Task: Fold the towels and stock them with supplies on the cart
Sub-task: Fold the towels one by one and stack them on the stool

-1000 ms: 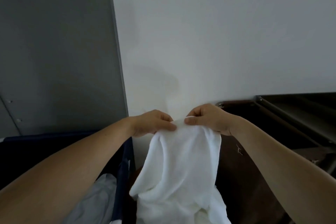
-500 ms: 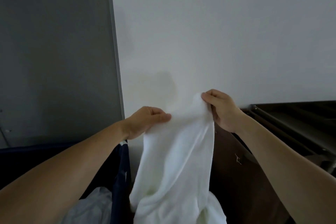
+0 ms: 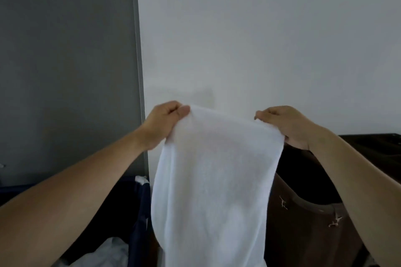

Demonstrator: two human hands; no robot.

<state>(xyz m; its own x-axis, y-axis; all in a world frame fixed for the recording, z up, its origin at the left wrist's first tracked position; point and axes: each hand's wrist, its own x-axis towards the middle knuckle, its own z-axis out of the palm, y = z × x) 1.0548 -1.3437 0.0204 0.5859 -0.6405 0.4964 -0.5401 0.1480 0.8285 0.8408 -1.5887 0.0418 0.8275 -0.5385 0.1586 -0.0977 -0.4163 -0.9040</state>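
Observation:
A white towel (image 3: 214, 180) hangs in front of me, spread flat between both hands and running out of the bottom of the view. My left hand (image 3: 165, 123) pinches its top left corner between thumb and curled fingers. My right hand (image 3: 284, 123) grips the top right corner the same way. Both hands are raised at about the same height, roughly a towel's width apart, in front of a white wall.
A dark blue fabric bin (image 3: 138, 208) with white linen (image 3: 104, 253) inside stands at the lower left. A dark brown cart (image 3: 308, 191) with a shelf edge stands at the right. A grey panel (image 3: 65, 71) fills the left; the white wall (image 3: 260, 39) is straight ahead.
The hands, close together a second ago, have moved apart and upward. The bunched towel is now stretched flat between them.

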